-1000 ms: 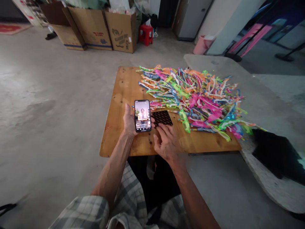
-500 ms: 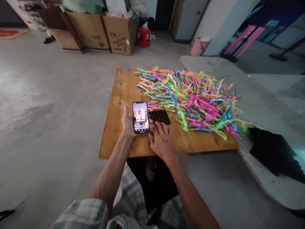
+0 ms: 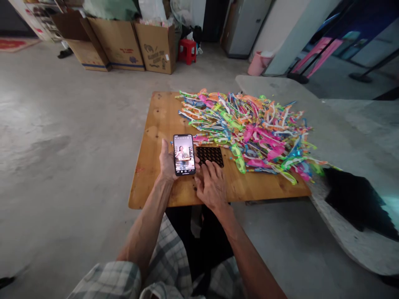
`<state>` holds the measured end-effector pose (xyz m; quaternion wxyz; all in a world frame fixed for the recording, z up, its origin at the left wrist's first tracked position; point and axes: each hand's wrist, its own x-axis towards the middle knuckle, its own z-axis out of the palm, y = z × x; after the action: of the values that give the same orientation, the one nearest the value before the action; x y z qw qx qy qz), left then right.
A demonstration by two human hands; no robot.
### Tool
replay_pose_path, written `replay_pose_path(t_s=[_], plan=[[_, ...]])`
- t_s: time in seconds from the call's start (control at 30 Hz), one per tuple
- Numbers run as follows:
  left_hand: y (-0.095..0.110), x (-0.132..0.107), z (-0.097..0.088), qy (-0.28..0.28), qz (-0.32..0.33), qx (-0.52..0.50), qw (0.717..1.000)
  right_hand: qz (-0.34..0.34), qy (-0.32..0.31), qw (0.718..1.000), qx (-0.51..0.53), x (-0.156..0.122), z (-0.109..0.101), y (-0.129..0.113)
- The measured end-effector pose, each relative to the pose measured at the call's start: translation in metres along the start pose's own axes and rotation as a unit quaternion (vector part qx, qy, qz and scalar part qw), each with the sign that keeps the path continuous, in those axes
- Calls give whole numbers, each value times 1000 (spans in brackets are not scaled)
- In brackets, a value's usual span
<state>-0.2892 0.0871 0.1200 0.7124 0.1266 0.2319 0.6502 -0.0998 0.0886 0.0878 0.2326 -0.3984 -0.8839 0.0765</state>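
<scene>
My left hand [image 3: 166, 163] is closed round a lit phone [image 3: 183, 154] and holds it above the near part of a wooden table [image 3: 156, 137]. My right hand [image 3: 211, 185] lies beside the phone with its fingers stretched out over the near edge of a black perforated tray [image 3: 210, 154]. It holds nothing. A big heap of bright plastic toy glasses [image 3: 249, 128], pink, green, orange and blue, covers the right half of the table. One green pair [image 3: 239, 158] lies just right of the tray.
A grey stone slab [image 3: 343, 137] adjoins the table on the right, with a black bag [image 3: 358, 201] on it. Cardboard boxes [image 3: 124, 39], a red stool [image 3: 187, 50] and a pink bucket [image 3: 258, 64] stand at the back. Bare concrete floor spreads to the left.
My right hand has slid a little left toward the phone, fingers now on the tray's near edge. The phone stays in my left hand; the view shifted slightly.
</scene>
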Motion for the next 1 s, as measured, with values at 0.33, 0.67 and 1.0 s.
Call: replay_pose_path(t_s=[0.33, 0.67, 1.0], plan=[[-2, 0, 1, 1, -8, 7, 1000, 4, 142, 987, 69, -19, 9, 7], [-3, 1, -2, -5, -9, 18, 1000, 6, 174, 981, 86, -21, 11, 7], [-2, 0, 2, 9, -12, 19, 1000, -9, 190, 976, 105, -23, 8, 5]])
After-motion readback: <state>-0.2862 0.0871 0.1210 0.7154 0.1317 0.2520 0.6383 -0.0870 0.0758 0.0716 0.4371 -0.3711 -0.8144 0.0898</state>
